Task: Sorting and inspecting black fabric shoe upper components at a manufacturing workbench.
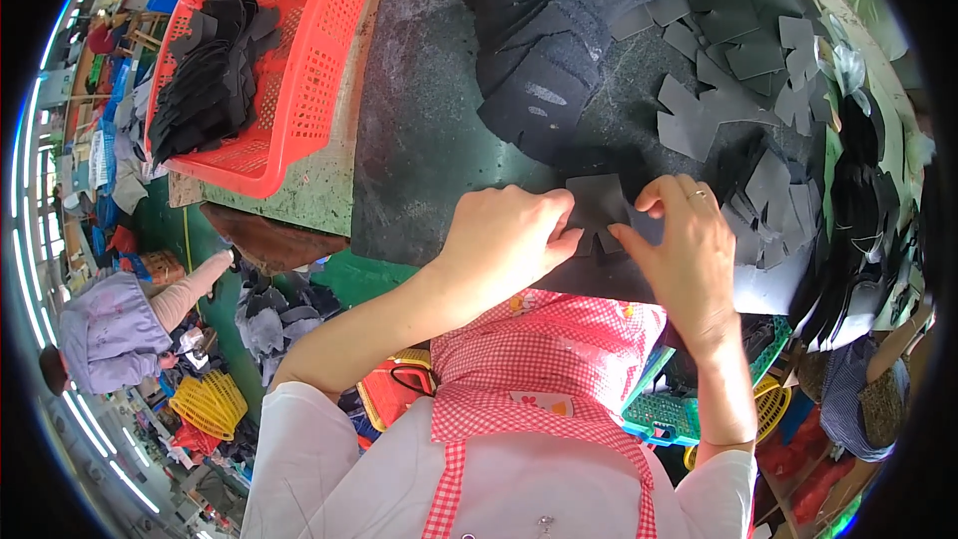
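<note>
A small flat black cut piece (596,202), leather-like with notches in its near edge, lies between my two hands over the near edge of the dark work mat. My left hand (514,235) is closed, thumb and forefinger pinched at the piece's left side. On the opposite side, my right hand (694,240) bends its thumb and forefinger onto the piece's right edge; a ring shows on one finger. Just beyond my hands, a long overlapping stack of black cut pieces (544,70) runs away from me. Close to my right hand sits a smaller pile of notched pieces (773,200).
A red plastic basket (317,70) holding black pieces stands at the left on the green table (344,155). Loose black pieces (733,35) scatter at the far right. Dark strips (863,220) hang over the right edge. Another person (120,329) is at the lower left, beside a yellow basket (208,405).
</note>
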The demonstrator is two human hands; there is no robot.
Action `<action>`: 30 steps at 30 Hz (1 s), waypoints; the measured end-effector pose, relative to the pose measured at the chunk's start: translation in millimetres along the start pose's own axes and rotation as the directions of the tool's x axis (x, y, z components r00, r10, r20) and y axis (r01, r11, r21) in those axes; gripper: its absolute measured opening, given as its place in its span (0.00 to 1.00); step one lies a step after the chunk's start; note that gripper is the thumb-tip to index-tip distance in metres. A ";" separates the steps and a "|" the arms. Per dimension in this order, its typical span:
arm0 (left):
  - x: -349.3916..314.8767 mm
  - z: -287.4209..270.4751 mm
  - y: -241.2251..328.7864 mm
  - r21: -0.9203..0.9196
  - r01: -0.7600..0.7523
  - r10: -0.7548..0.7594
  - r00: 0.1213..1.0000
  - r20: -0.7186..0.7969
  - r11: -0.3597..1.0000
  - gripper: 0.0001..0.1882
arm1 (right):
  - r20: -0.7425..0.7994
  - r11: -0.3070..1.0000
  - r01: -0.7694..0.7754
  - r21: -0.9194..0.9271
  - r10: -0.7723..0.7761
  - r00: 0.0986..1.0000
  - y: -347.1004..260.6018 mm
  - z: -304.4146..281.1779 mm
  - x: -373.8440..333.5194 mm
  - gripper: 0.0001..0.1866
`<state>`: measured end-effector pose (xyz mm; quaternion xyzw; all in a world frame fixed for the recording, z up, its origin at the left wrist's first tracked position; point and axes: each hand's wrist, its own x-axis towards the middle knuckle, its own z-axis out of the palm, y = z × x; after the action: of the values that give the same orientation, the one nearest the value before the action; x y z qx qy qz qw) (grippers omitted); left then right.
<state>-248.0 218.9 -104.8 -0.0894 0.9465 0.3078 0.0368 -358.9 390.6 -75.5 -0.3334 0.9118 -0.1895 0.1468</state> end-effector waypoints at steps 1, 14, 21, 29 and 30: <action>-1.7 1.1 0.4 -0.003 0.008 -0.008 1.000 -0.014 1.000 0.16 | -0.093 0.996 0.086 -0.034 -0.089 0.992 -1.2 3.9 -2.4 0.14; -4.5 0.6 6.4 0.037 0.049 -0.044 0.992 -0.118 0.998 0.19 | 0.026 0.905 -0.087 0.417 0.084 0.996 -1.6 12.0 -5.2 0.31; 2.3 5.5 3.4 -0.233 -0.246 0.206 0.961 -0.183 0.941 0.16 | -0.266 0.928 0.287 0.235 -0.223 0.938 12.2 16.3 -6.0 0.26; 21.4 11.9 17.6 -0.084 -0.462 0.421 0.858 -0.292 0.883 0.25 | -0.592 0.990 -0.144 -0.009 0.111 0.798 85.7 -72.7 -10.2 0.14; 18.6 26.4 7.8 -0.099 -0.423 0.409 0.902 -0.138 0.901 0.29 | -0.547 0.986 -0.160 0.039 0.155 0.823 89.6 -73.3 -2.9 0.14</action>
<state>-267.4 238.0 -123.9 0.0956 0.9228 0.3623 -0.0896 -435.2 473.9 -50.0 -0.1893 0.9408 -0.2603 -0.1064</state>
